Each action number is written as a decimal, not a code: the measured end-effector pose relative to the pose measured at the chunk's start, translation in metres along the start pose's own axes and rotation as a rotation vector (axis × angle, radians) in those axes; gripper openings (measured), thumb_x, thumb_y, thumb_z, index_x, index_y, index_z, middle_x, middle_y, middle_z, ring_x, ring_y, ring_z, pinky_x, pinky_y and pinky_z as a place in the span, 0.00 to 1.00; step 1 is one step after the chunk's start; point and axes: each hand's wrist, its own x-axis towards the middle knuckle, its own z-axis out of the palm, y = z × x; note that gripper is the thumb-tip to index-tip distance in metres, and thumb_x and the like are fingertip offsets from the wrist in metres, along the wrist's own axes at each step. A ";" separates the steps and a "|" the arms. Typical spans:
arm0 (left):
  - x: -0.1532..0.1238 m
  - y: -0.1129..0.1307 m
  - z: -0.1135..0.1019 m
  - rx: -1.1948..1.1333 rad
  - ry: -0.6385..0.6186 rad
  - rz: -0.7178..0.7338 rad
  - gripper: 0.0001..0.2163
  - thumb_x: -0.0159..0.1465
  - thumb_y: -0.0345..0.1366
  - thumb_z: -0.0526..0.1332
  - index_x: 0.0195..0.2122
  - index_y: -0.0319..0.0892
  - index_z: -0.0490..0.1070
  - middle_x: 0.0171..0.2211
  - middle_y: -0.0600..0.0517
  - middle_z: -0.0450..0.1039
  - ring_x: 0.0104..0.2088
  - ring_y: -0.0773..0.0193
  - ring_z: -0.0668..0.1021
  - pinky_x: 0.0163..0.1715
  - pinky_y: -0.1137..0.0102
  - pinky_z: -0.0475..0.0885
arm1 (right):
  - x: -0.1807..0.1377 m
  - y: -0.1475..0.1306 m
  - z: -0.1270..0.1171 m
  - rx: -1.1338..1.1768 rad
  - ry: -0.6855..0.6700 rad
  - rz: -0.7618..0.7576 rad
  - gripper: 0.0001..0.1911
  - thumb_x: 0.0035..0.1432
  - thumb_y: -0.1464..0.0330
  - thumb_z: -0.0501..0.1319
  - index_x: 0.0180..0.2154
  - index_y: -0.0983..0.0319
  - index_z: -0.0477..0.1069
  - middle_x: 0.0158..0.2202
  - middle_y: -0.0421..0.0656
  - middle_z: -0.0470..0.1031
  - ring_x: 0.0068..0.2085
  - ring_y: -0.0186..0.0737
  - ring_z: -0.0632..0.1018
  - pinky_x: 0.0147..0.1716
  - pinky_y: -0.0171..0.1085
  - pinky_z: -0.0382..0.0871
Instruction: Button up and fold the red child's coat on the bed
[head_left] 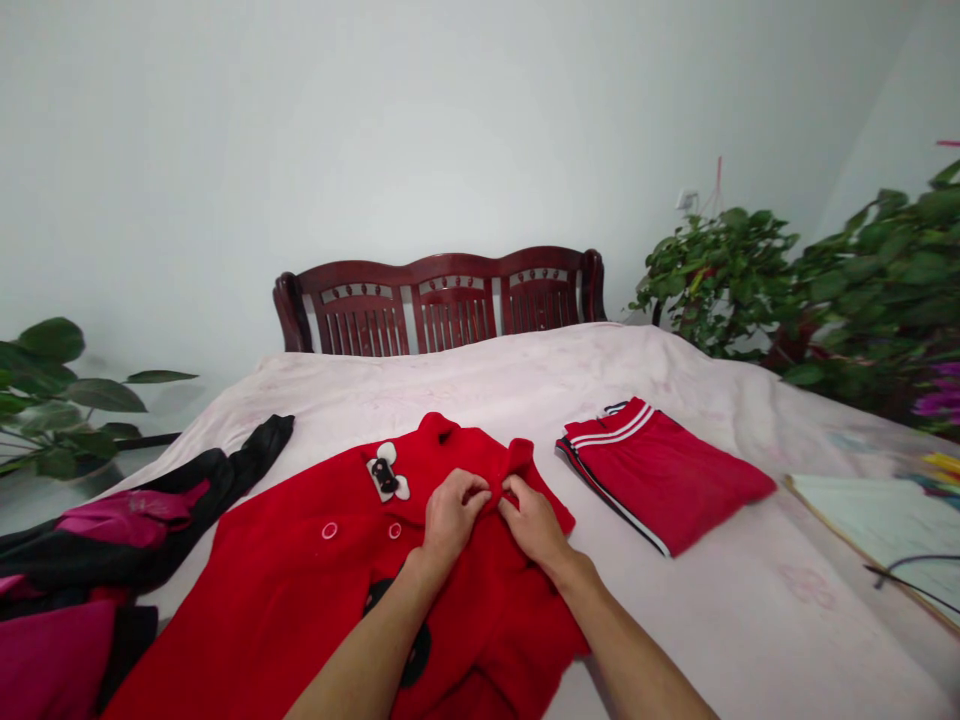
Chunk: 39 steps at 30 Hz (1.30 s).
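A red coat (292,590) with round buttons, a white-and-black bow patch and black round patches lies spread over the bed in front of me. My left hand (452,512) pinches the coat's front near the collar. Close beside it on the right, my right hand (531,518) pinches the same part of the cloth. The fingertips of both hands almost meet. Whether a button or only fabric sits between them is too small to tell. Just right of the coat lies a folded pair of red trousers (667,475) with white stripes at the waist and side.
Black and magenta clothes (150,520) lie along the bed's left edge. A whitish board (885,525) with a dark cord rests at the right. Behind the pale bedsheet (450,385) stands a dark wooden headboard (450,300). Leafy plants (720,270) flank the bed.
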 end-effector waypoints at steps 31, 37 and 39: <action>-0.004 0.007 -0.020 0.696 -0.269 0.399 0.10 0.72 0.36 0.49 0.42 0.43 0.69 0.39 0.51 0.73 0.37 0.65 0.77 0.33 0.74 0.70 | 0.014 0.001 -0.001 0.824 -0.231 0.193 0.11 0.47 0.68 0.60 0.35 0.63 0.73 0.34 0.43 0.78 0.39 0.43 0.77 0.43 0.38 0.70; 0.001 0.010 -0.021 0.866 -0.368 0.470 0.11 0.72 0.34 0.47 0.42 0.41 0.69 0.38 0.49 0.72 0.32 0.64 0.77 0.29 0.71 0.70 | 0.021 0.004 -0.019 0.779 -0.424 0.098 0.19 0.49 0.68 0.59 0.45 0.63 0.73 0.39 0.42 0.79 0.44 0.44 0.77 0.49 0.41 0.67; 0.002 0.007 -0.020 0.886 -0.358 0.507 0.12 0.72 0.34 0.46 0.41 0.41 0.69 0.37 0.49 0.72 0.32 0.63 0.77 0.29 0.71 0.70 | 0.026 0.003 -0.027 0.612 -0.451 0.040 0.18 0.50 0.68 0.60 0.44 0.63 0.74 0.40 0.42 0.79 0.46 0.46 0.76 0.49 0.41 0.67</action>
